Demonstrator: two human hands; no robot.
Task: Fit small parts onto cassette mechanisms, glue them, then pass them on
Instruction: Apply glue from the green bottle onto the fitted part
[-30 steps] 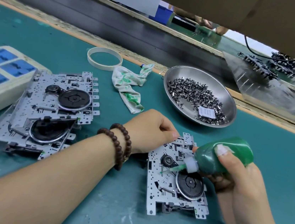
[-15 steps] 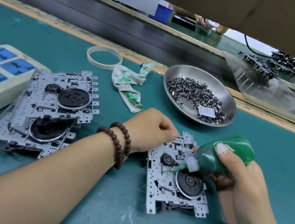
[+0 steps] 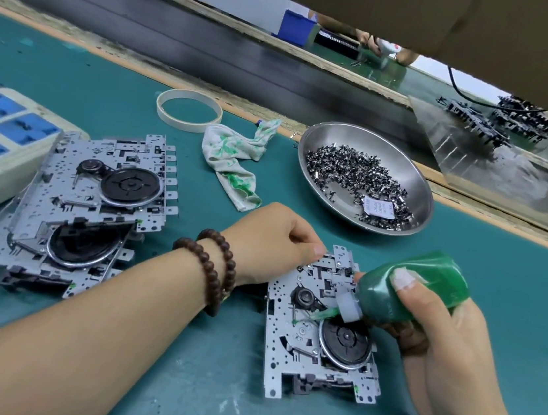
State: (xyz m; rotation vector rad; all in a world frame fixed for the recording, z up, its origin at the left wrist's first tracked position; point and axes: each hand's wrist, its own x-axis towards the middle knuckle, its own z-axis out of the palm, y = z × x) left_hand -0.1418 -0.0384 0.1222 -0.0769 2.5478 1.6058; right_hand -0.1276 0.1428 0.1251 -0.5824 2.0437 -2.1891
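A silver cassette mechanism (image 3: 321, 330) with a black flywheel lies flat on the green mat at five o'clock. The right hand (image 3: 436, 334) curls round a tilted green glue bottle (image 3: 407, 289), nozzle on the plate. The left hand (image 3: 272, 241), fingers curled, seems to pinch its upper edge.

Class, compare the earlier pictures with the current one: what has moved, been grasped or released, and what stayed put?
Almost nothing changed. The right hand keeps gripping the green glue bottle, nozzle at the same spot on the cassette mechanism, which the left hand still steadies. The steel bowl and cloth stayed put.
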